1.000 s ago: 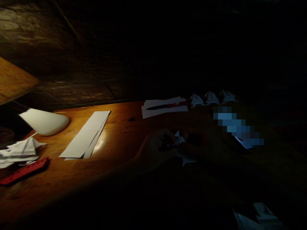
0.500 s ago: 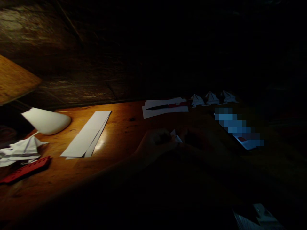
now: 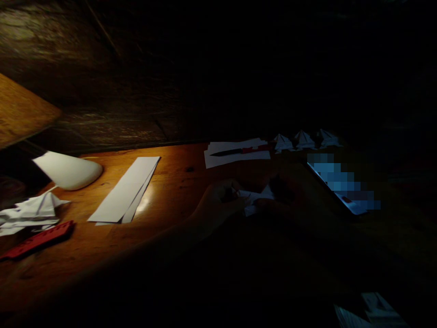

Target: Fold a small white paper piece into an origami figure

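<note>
Folded paper: one white piece (image 3: 251,197) is held just above or on the worktop (image 3: 180,182), which of the two cannot be told; it is set directly between both hands.
Long axis: run roughly crosswise, from hand to hand, with one flap pointed toward the wearer.
Nearer hand: neither; both are in contact.
Left hand (image 3: 220,200): the paper's left end is pinched between thumb and fingers.
Right hand (image 3: 287,202): mostly lost in shadow; the right end appears pinched under the thumb, finger placement cannot be told.
Paper figures (image 3: 304,140): three, lined up at the back.
Knife (image 3: 225,152): one, laid on stacked sheets (image 3: 235,160), count unclear.
Paper strips (image 3: 124,189): at least two, overlapped at left.
Phone (image 3: 350,203): one, placed right of the right hand.
Lamp (image 3: 70,171): one, stood at far left.
</note>
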A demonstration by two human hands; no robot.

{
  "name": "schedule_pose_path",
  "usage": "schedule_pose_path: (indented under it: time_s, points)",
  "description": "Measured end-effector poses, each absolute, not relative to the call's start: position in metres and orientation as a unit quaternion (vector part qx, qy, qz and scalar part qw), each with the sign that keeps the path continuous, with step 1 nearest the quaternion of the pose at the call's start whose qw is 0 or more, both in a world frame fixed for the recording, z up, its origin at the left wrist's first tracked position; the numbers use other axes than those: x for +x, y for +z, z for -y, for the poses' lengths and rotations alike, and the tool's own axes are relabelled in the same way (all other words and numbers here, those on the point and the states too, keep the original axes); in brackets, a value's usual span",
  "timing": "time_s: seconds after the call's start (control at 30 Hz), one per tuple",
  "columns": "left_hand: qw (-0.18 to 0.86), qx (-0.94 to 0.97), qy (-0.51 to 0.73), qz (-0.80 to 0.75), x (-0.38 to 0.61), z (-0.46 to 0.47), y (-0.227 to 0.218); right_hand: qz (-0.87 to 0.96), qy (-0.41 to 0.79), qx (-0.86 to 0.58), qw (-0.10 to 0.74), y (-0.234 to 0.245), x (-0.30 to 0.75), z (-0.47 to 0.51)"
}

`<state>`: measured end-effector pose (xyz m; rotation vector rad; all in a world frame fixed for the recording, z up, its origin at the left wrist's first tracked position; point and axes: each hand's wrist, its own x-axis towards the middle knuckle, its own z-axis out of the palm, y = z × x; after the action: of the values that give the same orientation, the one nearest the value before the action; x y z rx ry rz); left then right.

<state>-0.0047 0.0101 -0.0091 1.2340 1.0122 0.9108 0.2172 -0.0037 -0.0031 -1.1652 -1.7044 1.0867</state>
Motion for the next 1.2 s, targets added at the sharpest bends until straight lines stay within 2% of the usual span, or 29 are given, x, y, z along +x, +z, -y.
schedule_pose_path:
  time_s: [0.13, 0.23, 0.33, 0.47, 0.67, 0.77, 0.9, 1.2]
  points:
    - [0.615, 0.563, 0.346, -0.43, -0.007, -0.01, -0.005, 0.678, 0.407, -0.448, 0.418, -0.004, 0.217, 0.003]
    - [0.612, 0.575, 0.359, -0.407, -0.006, -0.01, -0.003, 0.684, 0.389, -0.433, 0.439, -0.001, 0.215, 0.003]
    - [0.651, 0.553, 0.366, -0.369, -0.003, -0.009, -0.002, 0.686, 0.377, -0.431, 0.448, 0.001, 0.213, 0.003]
    - [0.675, 0.542, 0.354, -0.353, -0.001, -0.007, -0.002, 0.704, 0.363, -0.426, 0.437, 0.001, 0.214, 0.003]
    - [0.64, 0.531, 0.404, -0.381, -0.002, -0.008, -0.004, 0.811, 0.206, -0.386, 0.388, 0.01, 0.216, 0.008]
    - [0.636, 0.515, 0.425, -0.388, -0.003, -0.009, -0.006, 0.843, 0.178, -0.363, 0.356, 0.008, 0.215, 0.008]
    - [0.626, 0.521, 0.426, -0.394, -0.003, -0.011, -0.009, 0.848, 0.144, -0.358, 0.364, 0.002, 0.213, 0.005]
    - [0.613, 0.533, 0.436, -0.389, -0.003, -0.01, -0.012, 0.85, 0.19, -0.366, 0.328, 0.017, 0.214, 0.013]
